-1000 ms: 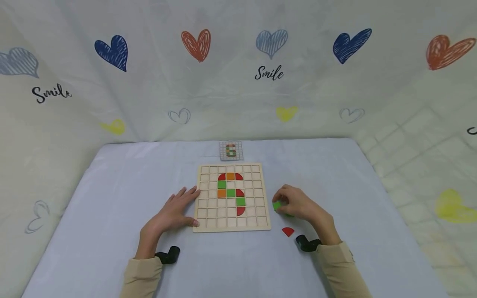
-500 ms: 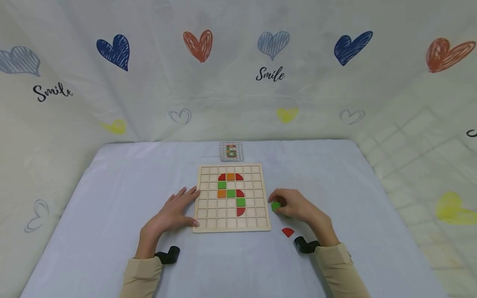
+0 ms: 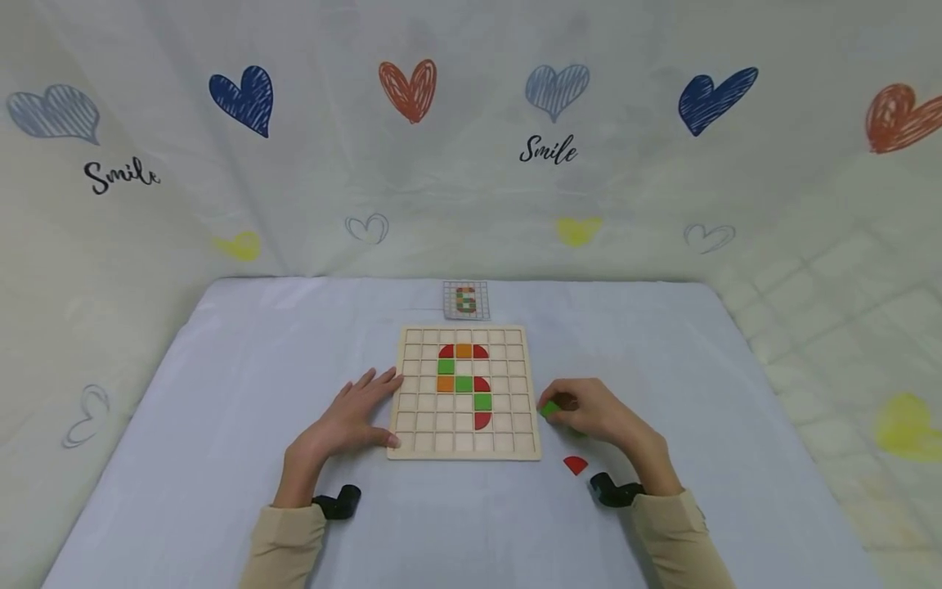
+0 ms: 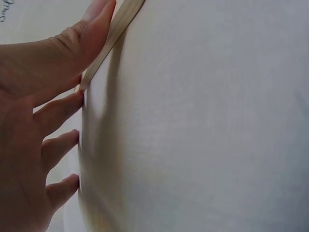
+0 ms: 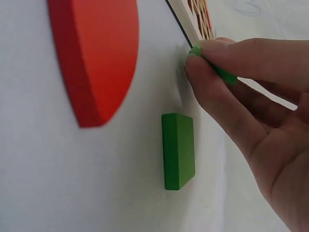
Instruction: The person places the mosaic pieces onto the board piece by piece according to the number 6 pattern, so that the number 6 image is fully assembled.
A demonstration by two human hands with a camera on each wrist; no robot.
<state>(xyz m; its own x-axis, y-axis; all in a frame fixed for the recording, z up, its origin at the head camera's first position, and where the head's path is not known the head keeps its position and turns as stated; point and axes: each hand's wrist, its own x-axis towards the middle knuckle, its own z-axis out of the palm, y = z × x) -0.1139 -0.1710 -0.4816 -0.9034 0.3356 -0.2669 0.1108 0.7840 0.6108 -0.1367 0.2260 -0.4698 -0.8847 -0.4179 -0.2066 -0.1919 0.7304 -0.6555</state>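
Note:
A wooden grid board [image 3: 423, 442] lies on the table, with red, orange and green tiles set in some of its cells. My left hand [image 3: 353, 417] is spread at the board's left side, thumb and fingertips on its edge. Just off the board's right edge, my right hand [image 3: 589, 407] pinches a green tile [image 5: 223, 73] between thumb and fingers. Another green tile [image 5: 178, 152] lies on the cloth beneath that hand, mostly hidden in the head view. Nearer the front is a red quarter-round tile [image 3: 576, 465].
Behind the board lies a small pattern card [image 3: 466, 300] showing a coloured figure on a grid. White cloth [image 3: 294, 327] covers the table, and a curtain with printed hearts [image 3: 408, 90] hangs behind. Each wrist carries a black camera.
The right hand has shifted slightly toward the front, still pinching the green tile. The left hand keeps its place on the board's edge. The whole head view has shifted a little.

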